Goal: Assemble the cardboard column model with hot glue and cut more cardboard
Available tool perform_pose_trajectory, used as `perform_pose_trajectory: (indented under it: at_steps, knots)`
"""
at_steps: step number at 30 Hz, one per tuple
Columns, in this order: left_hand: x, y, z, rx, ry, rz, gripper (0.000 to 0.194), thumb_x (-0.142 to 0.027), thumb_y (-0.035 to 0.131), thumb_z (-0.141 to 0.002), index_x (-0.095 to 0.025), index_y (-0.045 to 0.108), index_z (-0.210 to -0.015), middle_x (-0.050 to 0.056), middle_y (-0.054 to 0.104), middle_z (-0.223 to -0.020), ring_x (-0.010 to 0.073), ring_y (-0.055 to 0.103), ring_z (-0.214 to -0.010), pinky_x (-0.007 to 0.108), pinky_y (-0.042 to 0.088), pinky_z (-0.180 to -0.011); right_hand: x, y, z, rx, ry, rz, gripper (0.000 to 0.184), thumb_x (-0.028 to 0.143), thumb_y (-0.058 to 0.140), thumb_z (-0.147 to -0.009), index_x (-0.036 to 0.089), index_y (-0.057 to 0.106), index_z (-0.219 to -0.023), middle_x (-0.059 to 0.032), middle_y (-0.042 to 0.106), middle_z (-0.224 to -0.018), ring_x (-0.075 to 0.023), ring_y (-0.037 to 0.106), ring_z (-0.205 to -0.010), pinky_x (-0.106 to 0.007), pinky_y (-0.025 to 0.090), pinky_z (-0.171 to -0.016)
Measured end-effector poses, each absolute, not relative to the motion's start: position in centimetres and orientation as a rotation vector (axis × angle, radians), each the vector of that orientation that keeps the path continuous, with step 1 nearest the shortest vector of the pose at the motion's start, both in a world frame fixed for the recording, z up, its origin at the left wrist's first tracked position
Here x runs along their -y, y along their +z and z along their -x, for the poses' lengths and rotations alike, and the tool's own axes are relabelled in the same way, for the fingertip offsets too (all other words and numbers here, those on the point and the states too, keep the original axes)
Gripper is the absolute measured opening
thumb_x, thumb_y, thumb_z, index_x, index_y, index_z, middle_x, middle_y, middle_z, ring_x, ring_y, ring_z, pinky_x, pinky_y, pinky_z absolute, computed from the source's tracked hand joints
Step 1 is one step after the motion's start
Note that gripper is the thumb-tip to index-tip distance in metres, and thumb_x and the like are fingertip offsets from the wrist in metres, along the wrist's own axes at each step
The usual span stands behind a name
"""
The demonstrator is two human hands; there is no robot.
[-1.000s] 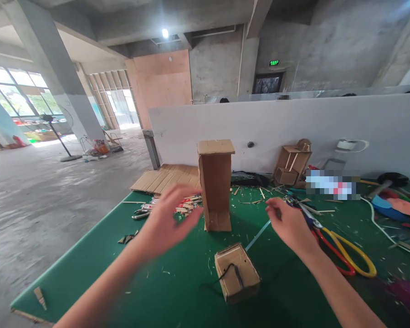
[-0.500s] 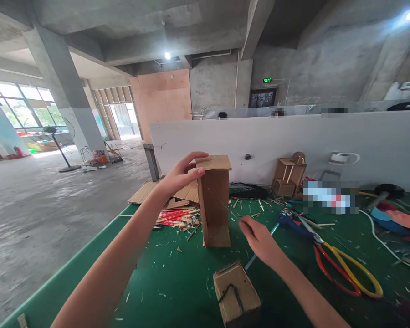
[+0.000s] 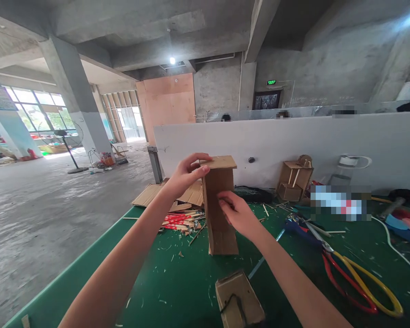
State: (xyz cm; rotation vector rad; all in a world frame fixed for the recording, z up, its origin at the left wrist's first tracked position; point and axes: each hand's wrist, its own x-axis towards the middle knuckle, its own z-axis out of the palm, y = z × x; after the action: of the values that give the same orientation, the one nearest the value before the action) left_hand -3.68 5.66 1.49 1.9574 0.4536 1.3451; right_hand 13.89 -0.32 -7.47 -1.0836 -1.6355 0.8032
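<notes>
Brown cardboard, upright: the tall box [image 3: 213, 214] stands on the green surface [image 3: 171, 296], toward its far edge, in from the far-left corner. Approx 1 s ago L hand [image 3: 187, 176] hung spread near it; 0.5 s ago it was already up top, w/ R hand [image 3: 239, 215] off to the side. Now R is across the hollow front. I'd read that as L steadying while R works at the inside. L clasps the left end of the top panel [image 3: 222, 161], fingers over, thumb in front. R is curled, fingertips drawn close; from my end can't tell if they pinch anything or touch the wall. Long axis is vertical, foot flat on the surface, capped end up, hollow side facing me, i.e. away from the far edge. Small box [image 3: 248, 304] is nearer me, well apart from L.
</notes>
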Motion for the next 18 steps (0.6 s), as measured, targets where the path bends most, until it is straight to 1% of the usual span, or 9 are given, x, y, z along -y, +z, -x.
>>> perform_pose_trajectory:
  at_steps: [2,3,5,8,10,12,15,18]
  knots:
    - [-6.1,1.3,3.9,-0.493,1.352,-1.812,0.036,-0.051,0.069,-0.075,-0.024,0.068,-0.098,0.004,0.063,-0.092,0.0122,0.058,-0.075,0.022,0.049,-0.062,0.3,-7.0,-14.3,1.619,0.788,1.129,0.018,0.029,0.041,-0.087,0.02,0.051,-0.099,0.0053,0.049,-0.066,-0.0099,0.047,-0.046,-0.023,0.037,-0.042]
    - [-6.3,1.1,4.0,-0.502,1.364,-1.743,0.037,-0.052,0.069,-0.075,-0.024,0.068,-0.098,0.003,0.062,-0.086,0.011,0.057,-0.071,0.02,0.048,-0.058,0.5,-6.7,-14.8,1.619,0.729,1.17,0.016,0.027,0.041,-0.086,0.02,0.05,-0.097,0.0042,0.051,-0.067,-0.011,0.05,-0.049,-0.023,0.038,-0.044]
    - [-6.6,0.5,4.1,-0.475,1.419,-1.636,0.038,-0.054,0.068,-0.075,-0.024,0.067,-0.098,0.003,0.061,-0.084,0.011,0.057,-0.07,0.019,0.048,-0.056,1.2,-6.0,-15.7,1.65,0.492,1.253,0.014,0.026,0.041,-0.086,0.02,0.051,-0.094,0.0011,0.056,-0.071,-0.0135,0.055,-0.057,-0.025,0.04,-0.049]
    - [-6.5,-1.1,3.9,-0.38,1.514,-1.496,0.039,-0.054,0.069,-0.074,-0.025,0.063,-0.099,0.002,0.063,-0.09,0.0122,0.06,-0.074,0.022,0.051,-0.06,2.6,-4.4,-16.5,1.753,0.068,1.31,0.018,0.03,0.039,-0.093,0.021,0.054,-0.095,-0.0029,0.065,-0.08,-0.0152,0.058,-0.064,-0.027,0.039,-0.056]
    - [-6.1,-2.4,3.4,-0.329,1.557,-1.389,0.039,-0.054,0.069,-0.073,-0.027,0.06,-0.099,0.0,0.064,-0.093,0.0124,0.061,-0.076,0.024,0.052,-0.064,3.5,-3.2,-16.1,1.795,-0.167,1.335,0.022,0.032,0.038,-0.096,0.021,0.057,-0.096,-0.0039,0.067,-0.085,-0.0154,0.059,-0.066,-0.027,0.035,-0.055]
    - [-5.4,-3.8,2.8,-0.298,1.566,-1.288,0.039,-0.055,0.067,-0.075,-0.028,0.058,-0.101,0.0,0.065,-0.1,0.0139,0.063,-0.084,0.026,0.053,-0.07,4.1,-2.2,-15.2,1.816,-0.377,1.371,0.024,0.03,0.037,-0.097,0.02,0.059,-0.094,-0.0049,0.067,-0.085,-0.0151,0.059,-0.066,-0.027,0.03,-0.052]
    - [-4.4,-5.6,1.8,-0.276,1.545,-1.182,0.042,-0.059,0.06,-0.079,-0.029,0.055,-0.108,0.002,0.064,-0.115,0.0192,0.063,-0.101,0.03,0.053,-0.078,4.4,-1.6,-13.7,1.879,-0.575,1.429,0.023,0.021,0.039,-0.094,0.018,0.06,-0.086,-0.0062,0.065,-0.082,-0.0148,0.057,-0.066,-0.025,0.022,-0.046]
    - [-3.5,-6.7,1.1,-0.253,1.508,-1.124,0.046,-0.061,0.053,-0.082,-0.028,0.053,-0.113,0.005,0.061,-0.124,0.0224,0.059,-0.113,0.031,0.052,-0.08,4.2,-2.1,-12.9,1.917,-0.624,1.463,0.019,0.016,0.043,-0.09,0.018,0.059,-0.081,-0.0056,0.062,-0.079,-0.0146,0.056,-0.066,-0.024,0.015,-0.044]
